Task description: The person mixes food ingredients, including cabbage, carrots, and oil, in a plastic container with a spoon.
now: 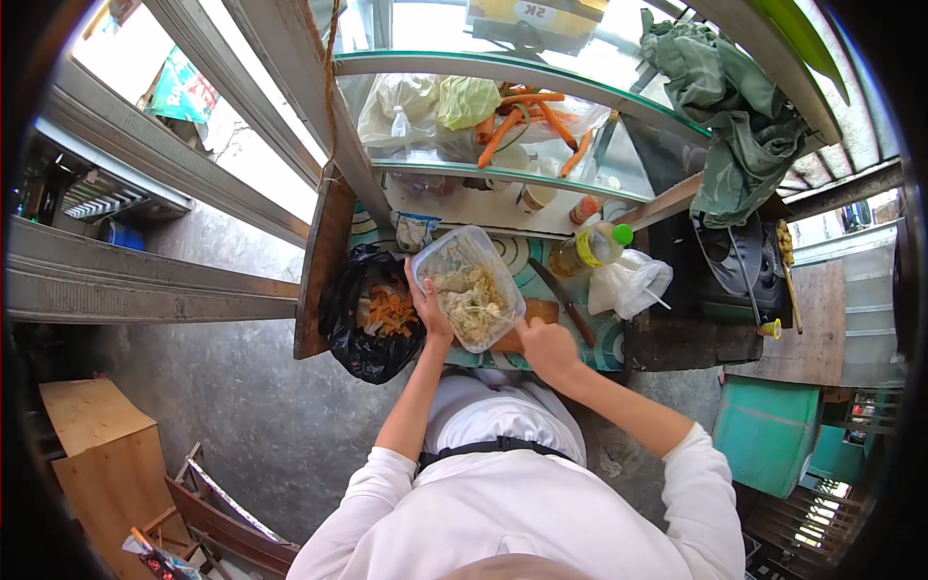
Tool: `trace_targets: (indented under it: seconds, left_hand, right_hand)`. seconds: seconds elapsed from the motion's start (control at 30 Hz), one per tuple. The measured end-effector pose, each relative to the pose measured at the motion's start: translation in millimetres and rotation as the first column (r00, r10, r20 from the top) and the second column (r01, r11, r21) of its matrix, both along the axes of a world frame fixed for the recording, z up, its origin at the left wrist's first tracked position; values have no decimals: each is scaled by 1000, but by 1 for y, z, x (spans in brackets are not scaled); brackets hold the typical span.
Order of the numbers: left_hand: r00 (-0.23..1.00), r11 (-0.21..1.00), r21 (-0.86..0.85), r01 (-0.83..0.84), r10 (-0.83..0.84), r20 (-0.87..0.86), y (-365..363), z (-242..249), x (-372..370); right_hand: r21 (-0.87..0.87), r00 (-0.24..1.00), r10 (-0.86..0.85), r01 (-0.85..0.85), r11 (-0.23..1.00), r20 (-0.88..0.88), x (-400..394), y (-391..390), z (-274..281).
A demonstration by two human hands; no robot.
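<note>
A clear plastic container (467, 288) with pale shredded food (471, 307) in it is tilted over the counter. My left hand (431, 307) grips its left side, fingers partly hidden beneath. My right hand (549, 348) is closed at the container's lower right corner; what its fingers hold, if anything, is too small to make out. Under the container lies a brown cutting board (541, 312), mostly covered. A dark-bladed knife (564, 302) rests just right of it. On the left, a black plastic bag (350, 333) holds orange peelings (391, 311).
Carrots (503, 140) and a cabbage (468, 102) lie on the glass shelf ahead. A green-capped bottle (599, 246) and white plastic bag (630, 283) stand at the right. Green cloth (725, 116) hangs above the stove (739, 271). A wooden post edge (326, 261) borders the left.
</note>
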State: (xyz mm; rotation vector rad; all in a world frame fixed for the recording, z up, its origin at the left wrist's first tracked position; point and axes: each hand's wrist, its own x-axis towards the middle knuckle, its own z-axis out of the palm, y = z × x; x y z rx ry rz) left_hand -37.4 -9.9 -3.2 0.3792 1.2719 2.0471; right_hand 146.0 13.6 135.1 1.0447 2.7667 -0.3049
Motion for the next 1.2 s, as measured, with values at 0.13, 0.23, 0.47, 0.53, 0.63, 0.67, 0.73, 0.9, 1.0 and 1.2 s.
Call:
trace_targets:
  seconds: [0.13, 0.23, 0.47, 0.53, 0.63, 0.67, 0.73, 0.9, 1.0, 1.2]
  left_hand:
    - [999, 998, -42, -37, 36, -28, 3, -15, 6]
    - [995, 998, -47, -45, 49, 87, -4, -23, 4]
    - [999, 998, -62, -18, 20, 34, -7, -3, 5]
    - [1000, 997, -79, 0, -2, -23, -7, -3, 3]
    - [996, 995, -46, 86, -86, 0, -14, -8, -5]
    - [992, 992, -31, 124, -125, -5, -13, -8, -8]
    - [985, 985, -21, 170, -170, -5, -7, 2, -10]
    - [981, 981, 28, 193, -193, 13, -5, -9, -10]
    - [981, 983, 59, 175, -179, 77, -8, -9, -11]
    - [986, 987, 27, 160, -158, -60, 0, 10, -11]
  right_hand:
    - [-90, 992, -126, 127, 988, 25, -31, -23, -27]
    - [-287, 979, -206, 196, 938, -5, -39, 0, -37]
    - [-320, 968, -244, 251, 913, 62, -39, -1, -18]
    - [-273, 974, -216, 226, 935, 69, -46, 7, -23]
    - [-188, 977, -215, 209, 960, -11, -43, 33, 11]
    - [-132, 981, -190, 182, 974, -49, -42, 43, 6]
    - [-61, 988, -142, 138, 989, -65, -49, 37, -32]
    - [117, 989, 142, -136, 984, -46, -39, -20, -36]
    - [125, 990, 139, -139, 982, 10, -20, 16, -1]
    - [5, 991, -131, 132, 991, -2, -20, 23, -43]
